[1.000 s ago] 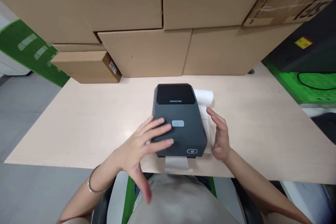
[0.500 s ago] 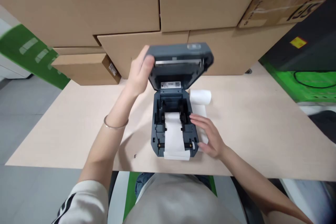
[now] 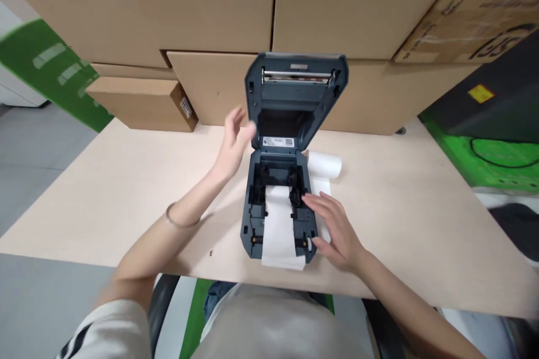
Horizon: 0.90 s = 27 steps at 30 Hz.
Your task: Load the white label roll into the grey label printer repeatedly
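A dark grey label printer (image 3: 248,210) stands on the table with its lid (image 3: 295,102) raised and leaning back. White label paper (image 3: 278,230) runs down its middle, and the end hangs over the front edge. My left hand (image 3: 234,143) is in the air beside the lid's left edge, fingers parted and slightly blurred, holding nothing. Against the printer's right side rests my right hand (image 3: 334,230), its fingertips on the rim and its fingers apart. Behind that hand lies a white paper roll (image 3: 324,164), with a strip unrolled along the printer's right side.
Large cardboard boxes (image 3: 214,5) are stacked along the back of the table (image 3: 404,207). A flat cardboard box (image 3: 135,104) sits at the back left. A small dark scrap (image 3: 211,253) lies near the front edge, left of the printer.
The lid has swung further back, opening wider. My left hand has come off the lid and dropped a little to its left. My right hand stays at the printer's side.
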Tool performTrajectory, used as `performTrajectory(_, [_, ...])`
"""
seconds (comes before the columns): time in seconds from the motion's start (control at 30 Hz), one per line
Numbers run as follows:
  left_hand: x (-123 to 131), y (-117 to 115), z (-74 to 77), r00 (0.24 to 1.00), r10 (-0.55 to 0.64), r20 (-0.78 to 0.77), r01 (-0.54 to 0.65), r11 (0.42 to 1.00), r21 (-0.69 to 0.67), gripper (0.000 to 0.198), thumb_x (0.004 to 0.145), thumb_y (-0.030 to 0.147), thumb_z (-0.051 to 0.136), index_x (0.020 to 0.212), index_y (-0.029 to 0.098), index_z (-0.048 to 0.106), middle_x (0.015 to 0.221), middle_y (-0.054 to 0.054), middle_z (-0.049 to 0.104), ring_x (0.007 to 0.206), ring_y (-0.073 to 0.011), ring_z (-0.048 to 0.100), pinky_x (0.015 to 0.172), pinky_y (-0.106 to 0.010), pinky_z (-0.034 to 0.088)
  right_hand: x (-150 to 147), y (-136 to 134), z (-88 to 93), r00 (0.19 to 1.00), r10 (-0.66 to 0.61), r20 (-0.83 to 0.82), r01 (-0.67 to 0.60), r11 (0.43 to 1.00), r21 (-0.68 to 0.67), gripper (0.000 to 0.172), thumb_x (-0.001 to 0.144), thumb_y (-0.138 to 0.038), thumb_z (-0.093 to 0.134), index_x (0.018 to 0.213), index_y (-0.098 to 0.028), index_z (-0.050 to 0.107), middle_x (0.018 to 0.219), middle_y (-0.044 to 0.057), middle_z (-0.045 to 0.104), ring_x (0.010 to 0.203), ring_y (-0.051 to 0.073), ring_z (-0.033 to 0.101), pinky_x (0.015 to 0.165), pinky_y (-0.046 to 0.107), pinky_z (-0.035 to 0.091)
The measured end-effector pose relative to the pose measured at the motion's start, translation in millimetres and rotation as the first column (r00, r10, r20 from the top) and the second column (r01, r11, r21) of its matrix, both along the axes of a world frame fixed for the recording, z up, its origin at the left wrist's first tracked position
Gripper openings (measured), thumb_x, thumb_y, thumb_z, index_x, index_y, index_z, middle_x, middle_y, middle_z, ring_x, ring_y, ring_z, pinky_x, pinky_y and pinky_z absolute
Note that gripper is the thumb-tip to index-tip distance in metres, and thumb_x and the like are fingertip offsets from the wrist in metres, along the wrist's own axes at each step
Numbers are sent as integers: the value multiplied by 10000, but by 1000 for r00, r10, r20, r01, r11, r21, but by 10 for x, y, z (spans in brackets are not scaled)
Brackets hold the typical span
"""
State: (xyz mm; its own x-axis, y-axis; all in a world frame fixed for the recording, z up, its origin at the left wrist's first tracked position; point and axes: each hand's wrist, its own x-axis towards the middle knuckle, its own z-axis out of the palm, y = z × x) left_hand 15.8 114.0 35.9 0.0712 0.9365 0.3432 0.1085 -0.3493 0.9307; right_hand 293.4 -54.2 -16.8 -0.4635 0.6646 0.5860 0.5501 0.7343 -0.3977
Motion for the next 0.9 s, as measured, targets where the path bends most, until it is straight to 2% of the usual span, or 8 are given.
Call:
performTrajectory(0.1, [-146,-568,-371,987,-154,-47,123,910,-395,1137,898,647,782,1723,251,107,1876,-166,39,1753,-376,51,1429,-587,103,-52,137,300,994,-58,94,48,993,107,322,1070,-237,561,1384,-192,620,1289,112,762,1270,247,704,1256,500,439])
performTrajectory(0.17, [-153,-801,-493,977,-212,-29,174,867,-467,1137,850,577,824,1716,263,157,1858,-169,167,1725,-423,184,1403,-616,215,-164,320,484,979,-54,195,20,985,173,244,1053,-176,597,1282,-192,680,1217,79,799,1237,242,721,1292,517,404])
performTrajectory(0.33, [-88,-866,-490,950,-312,-18,274,859,-432,849,804,318,686,1603,192,431,1663,-124,539,1569,-419,460,1359,-596,343,-608,880,567,792,44,609,-57,998,2,180,991,-200,670,1063,-118,814,1001,105,838,1113,310,770,1342,602,372])
performTrajectory(0.43, [-104,-811,-509,944,-320,-75,277,898,-342,844,761,228,601,1592,160,469,1664,-114,554,1565,-413,457,1375,-575,312,-794,1071,503,730,83,678,-48,996,-71,112,897,-175,742,800,-183,798,724,41,772,866,266,778,1324,563,423])
performTrajectory(0.53, [-136,-801,-594,943,-325,-70,295,914,-278,818,790,198,539,1606,169,482,1723,-92,501,1612,-389,415,1399,-567,257,-787,1027,619,749,57,660,-38,998,-43,149,924,-174,678,835,-215,791,767,18,774,832,231,759,1332,552,414])
performTrajectory(0.73, [-158,-798,-727,942,-333,-49,314,920,-233,886,826,200,532,1698,206,380,1802,-63,381,1685,-362,309,1421,-562,196,-13,576,1095,901,-270,339,188,948,256,254,1025,-330,602,1186,-219,765,1022,52,817,976,259,769,1322,598,385])
performTrajectory(0.8, [-163,-786,-739,934,-355,-47,335,914,-230,911,816,214,535,1709,192,358,1801,-75,379,1677,-377,319,1415,-584,206,384,561,1037,838,-410,360,365,912,189,291,1027,-405,616,1233,-250,750,1082,69,820,1037,295,771,1287,607,407])
performTrajectory(0.9, [-167,-773,-742,931,-361,-59,340,914,-221,909,825,252,542,1709,164,347,1801,-100,375,1679,-397,306,1410,-610,199,868,692,700,680,-491,544,583,812,4,349,965,-428,635,1211,-227,780,1187,135,821,1137,384,752,1111,582,531])
